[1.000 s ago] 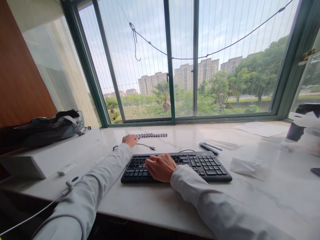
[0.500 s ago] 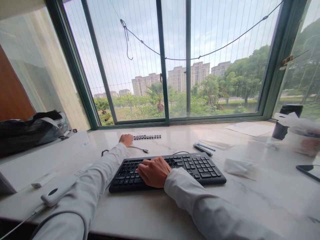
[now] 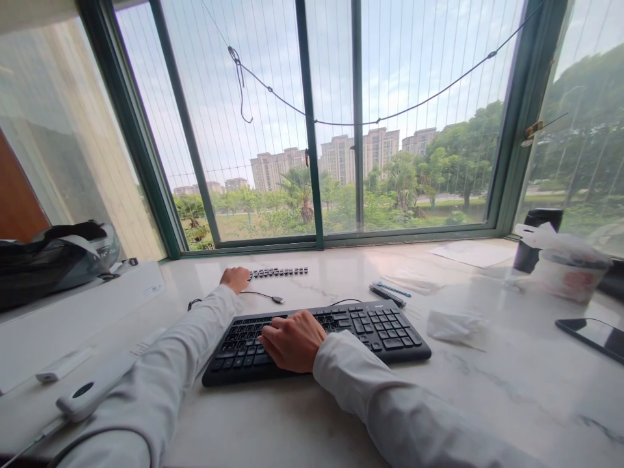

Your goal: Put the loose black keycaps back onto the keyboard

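Note:
A black keyboard lies across the table with its near edge toward me. Over its left-middle part is my right hand, palm down and fingers curled together; the fingertips and anything in them are hidden. Some key places around it look stripped of their caps. Farther back, by the window, loose black keycaps stand in rows on the marble. At the left end of those rows rests my left hand, its fingers bent down and drawn together at the nearest keycaps. What it grips, if anything, does not show.
A cable with a USB plug lies behind the keyboard. Pens, crumpled clear plastic, a phone and a plastic tub are to the right. A power strip and a white box are at left.
The whole view has shifted slightly, so everything sits a little farther left. My left hand remains at the keycap rows, and my right hand stays over the keyboard with little visible movement.

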A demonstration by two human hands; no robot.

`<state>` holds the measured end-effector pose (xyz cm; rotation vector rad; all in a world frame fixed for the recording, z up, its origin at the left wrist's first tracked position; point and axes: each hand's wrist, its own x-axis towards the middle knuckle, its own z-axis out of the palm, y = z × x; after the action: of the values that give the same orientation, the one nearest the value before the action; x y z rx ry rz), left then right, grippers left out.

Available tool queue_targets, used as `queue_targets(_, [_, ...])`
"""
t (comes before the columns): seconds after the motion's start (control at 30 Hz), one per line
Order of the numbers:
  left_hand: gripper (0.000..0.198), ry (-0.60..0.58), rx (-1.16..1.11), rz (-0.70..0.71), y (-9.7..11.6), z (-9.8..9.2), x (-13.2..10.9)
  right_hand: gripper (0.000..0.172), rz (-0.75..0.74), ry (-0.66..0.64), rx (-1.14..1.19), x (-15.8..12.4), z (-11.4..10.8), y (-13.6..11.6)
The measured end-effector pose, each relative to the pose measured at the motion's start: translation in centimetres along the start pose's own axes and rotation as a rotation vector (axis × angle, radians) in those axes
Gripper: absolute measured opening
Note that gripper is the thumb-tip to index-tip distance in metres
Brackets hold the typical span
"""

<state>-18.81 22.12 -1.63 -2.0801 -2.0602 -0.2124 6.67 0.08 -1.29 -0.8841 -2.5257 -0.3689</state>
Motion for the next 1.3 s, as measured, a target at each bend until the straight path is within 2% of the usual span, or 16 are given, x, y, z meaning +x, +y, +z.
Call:
queue_targets(0.23, [0.02, 0.072, 0.186, 0.095, -0.5, 0.5, 0.5, 0.039, -0.006, 0.007, -0.015, 0.0, 0.1, 0.1])
queue_targets(0.37, [0.022, 0.126, 0.224, 0.153, -0.3, -0.1, -0.3, 0.04, 0.001, -0.008, -0.015, 0.0, -0.1, 0.0])
queue_targets(0.5, [0.028, 0.22, 0.223, 0.223, 0.4, -2.3, -1.5, 0.039, 0.028, -0.011, -0.02, 0.1, -0.2, 0.3])
queue_targets(0.6, [0.034, 0.307, 0.209, 0.25, 1.3, -4.8, -2.8, 0.039, 0.1, -0.012, -0.049, 0.1, -0.2, 1.0])
queue_targets(0.7, [0.038, 0.4, 0.203, 0.275, 2.3, -7.4, -5.0, 0.041, 0.185, -0.002, -0.088, 0.1, -0.3, 1.6])
queue_targets(0.8, [0.033, 0.61, 0.284, 0.599, 3.5, -9.0, -8.3, 0.042, 0.237, 0.011, -0.096, 0.1, -0.2, 1.9])
queue_targets(0.87, [0.027, 0.738, 0.357, 0.769, 4.0, -8.9, -10.5, 0.043, 0.256, 0.017, -0.099, 0.1, -0.2, 1.9])
queue_targets(0.93, [0.022, 0.863, 0.391, 0.854, 4.3, -8.2, -12.0, 0.044, 0.287, 0.022, -0.104, 0.2, 0.0, 2.0])
queue_targets(1.0, [0.02, 0.939, 0.384, 0.922, 4.4, -7.3, -12.8, 0.044, 0.342, 0.033, -0.106, 0.3, 0.1, 2.3])
queue_targets(1.17, [0.015, 0.984, 0.333, 1.016, 4.5, -6.1, -13.3, 0.045, 0.471, 0.038, -0.132, 0.3, 0.5, 3.2])
queue_targets(1.3, [0.013, 0.977, 0.298, 1.086, 5.2, -6.3, -14.0, 0.048, 0.457, 0.03, -0.139, 0.2, 1.0, 3.6])
